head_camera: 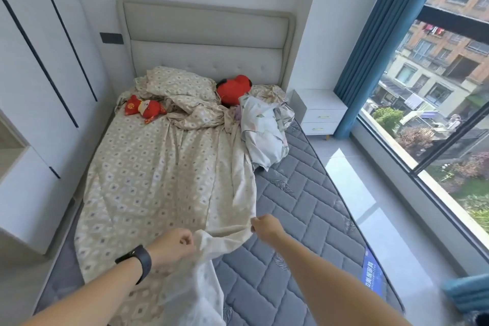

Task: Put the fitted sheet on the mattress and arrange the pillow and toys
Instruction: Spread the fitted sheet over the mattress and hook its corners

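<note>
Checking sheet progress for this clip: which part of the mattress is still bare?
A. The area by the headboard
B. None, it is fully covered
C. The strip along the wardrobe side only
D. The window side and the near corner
D: the grey quilted mattress lies uncovered on the window side, while the patterned fitted sheet covers the wardrobe side.

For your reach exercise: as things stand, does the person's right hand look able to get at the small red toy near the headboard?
Probably not: the right hand pinches the sheet at the foot end, and the small red toy lies far up the bed's opposite side.
</note>
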`<action>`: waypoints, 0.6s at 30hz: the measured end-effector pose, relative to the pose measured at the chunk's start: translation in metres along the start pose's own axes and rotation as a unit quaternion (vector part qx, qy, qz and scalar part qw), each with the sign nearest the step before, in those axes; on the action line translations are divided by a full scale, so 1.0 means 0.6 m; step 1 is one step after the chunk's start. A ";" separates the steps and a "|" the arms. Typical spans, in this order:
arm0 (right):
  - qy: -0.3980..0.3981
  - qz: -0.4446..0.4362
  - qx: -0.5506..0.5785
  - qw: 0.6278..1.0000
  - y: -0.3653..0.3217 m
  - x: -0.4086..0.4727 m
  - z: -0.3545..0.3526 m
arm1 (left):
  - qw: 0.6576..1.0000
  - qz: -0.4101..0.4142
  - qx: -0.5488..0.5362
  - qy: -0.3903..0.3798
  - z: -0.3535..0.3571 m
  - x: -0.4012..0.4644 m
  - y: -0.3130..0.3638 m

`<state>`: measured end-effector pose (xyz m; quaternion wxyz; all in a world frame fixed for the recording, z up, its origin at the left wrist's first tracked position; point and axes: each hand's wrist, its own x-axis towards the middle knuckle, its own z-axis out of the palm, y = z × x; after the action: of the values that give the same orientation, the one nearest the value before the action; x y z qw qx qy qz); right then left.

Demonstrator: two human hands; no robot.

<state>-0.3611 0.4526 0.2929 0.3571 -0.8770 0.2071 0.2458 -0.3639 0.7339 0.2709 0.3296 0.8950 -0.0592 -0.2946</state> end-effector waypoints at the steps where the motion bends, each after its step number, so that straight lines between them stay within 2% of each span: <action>1: -0.007 -0.017 -0.001 1.000 0.005 0.004 -0.017 | 1.000 -0.014 -0.014 0.017 0.003 0.010 0.017; 5: -0.057 -0.083 -0.047 0.994 0.075 0.020 -0.106 | 0.986 -0.049 -0.128 0.096 0.068 0.043 0.143; 11: -0.042 -0.103 -0.072 0.991 0.172 0.021 -0.239 | 0.980 -0.024 -0.192 0.043 0.205 0.070 0.338; 18: 0.014 -0.118 -0.013 0.993 0.223 0.018 -0.337 | 0.979 -0.033 -0.203 -0.003 0.252 0.137 0.424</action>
<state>-0.3673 0.2153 0.3429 0.3699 -0.9030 0.1035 0.1925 -0.3598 0.4281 0.2978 0.4938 0.8104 0.0307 -0.3138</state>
